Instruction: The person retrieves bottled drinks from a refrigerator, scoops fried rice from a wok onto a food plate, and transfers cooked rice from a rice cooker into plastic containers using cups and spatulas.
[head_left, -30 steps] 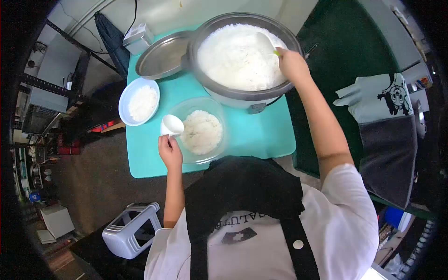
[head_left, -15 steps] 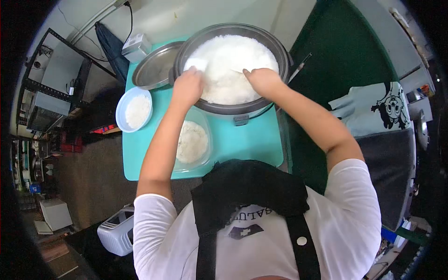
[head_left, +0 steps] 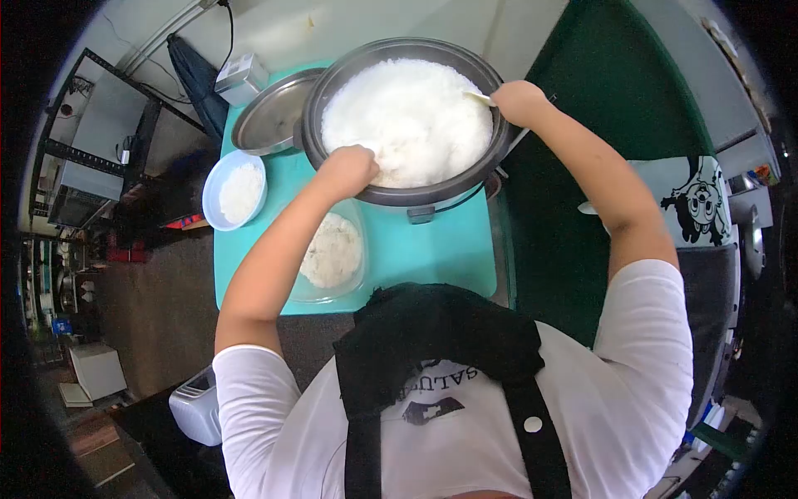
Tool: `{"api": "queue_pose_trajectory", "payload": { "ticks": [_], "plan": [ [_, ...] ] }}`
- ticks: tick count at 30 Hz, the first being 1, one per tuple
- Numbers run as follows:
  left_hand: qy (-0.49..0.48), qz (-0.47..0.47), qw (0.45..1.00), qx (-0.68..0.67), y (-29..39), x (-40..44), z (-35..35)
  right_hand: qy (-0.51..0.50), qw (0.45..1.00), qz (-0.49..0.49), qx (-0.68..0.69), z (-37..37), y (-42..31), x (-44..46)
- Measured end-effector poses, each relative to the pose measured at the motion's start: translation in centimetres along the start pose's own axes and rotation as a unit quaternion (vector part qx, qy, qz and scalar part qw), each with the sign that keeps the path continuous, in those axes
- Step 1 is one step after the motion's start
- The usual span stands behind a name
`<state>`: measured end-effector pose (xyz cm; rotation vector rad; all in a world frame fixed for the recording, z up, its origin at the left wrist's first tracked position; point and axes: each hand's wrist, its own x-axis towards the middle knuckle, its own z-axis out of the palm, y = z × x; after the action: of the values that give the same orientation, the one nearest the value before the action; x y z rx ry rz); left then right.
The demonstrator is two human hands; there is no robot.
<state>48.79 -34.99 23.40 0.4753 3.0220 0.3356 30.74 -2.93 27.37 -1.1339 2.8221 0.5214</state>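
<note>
A big dark-rimmed pot [head_left: 399, 196] is filled with white rice [head_left: 403, 112]. At its right rim, my right hand [head_left: 521, 104] is closed around a pale rice paddle [head_left: 480, 97], whose visible end points into the rice. My left hand [head_left: 347, 170] is closed at the pot's near-left rim, its fingertips by the rice; whatever it grips is hidden. Below my left forearm, a clear plastic container [head_left: 362, 270] holds more rice [head_left: 331, 252]. A light blue bowl [head_left: 206, 200], also with rice in it, stands to the left.
All this stands on a turquoise table [head_left: 440, 262]. An upturned or loose metal lid or pan [head_left: 270, 125] lies against the pot's left side. Behind it sits a small silver box [head_left: 242, 79] by the wall. To the right, a printed cloth [head_left: 694, 200] hangs over a dark surface.
My right hand has moved right, from over the rice to the pot's rim, with the rice paddle. My left hand has come down and slightly right, nearer the front rim.
</note>
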Motion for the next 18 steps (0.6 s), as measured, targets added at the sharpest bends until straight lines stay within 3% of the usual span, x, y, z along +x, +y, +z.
{"api": "queue_pose_trajectory", "payload": {
  "ticks": [3,11,15,18],
  "plan": [
    [0.015,0.009,0.999,-0.051,2.2,-0.1,0.8,-0.036,0.998,-0.042,0.023,-2.2,-0.6,-2.9],
    [0.033,-0.033,0.992,-0.117,5.6,1.5,1.3,0.028,0.990,-0.043,0.132,-0.1,-6.4,-7.2],
    [0.036,-0.062,0.986,-0.151,7.1,1.9,1.6,-0.005,0.975,0.046,0.216,0.2,-10.2,-7.9],
    [0.057,-0.109,0.974,-0.190,8.1,2.7,2.3,0.061,0.954,0.073,0.283,1.1,-12.7,-8.3]
  ]
}}
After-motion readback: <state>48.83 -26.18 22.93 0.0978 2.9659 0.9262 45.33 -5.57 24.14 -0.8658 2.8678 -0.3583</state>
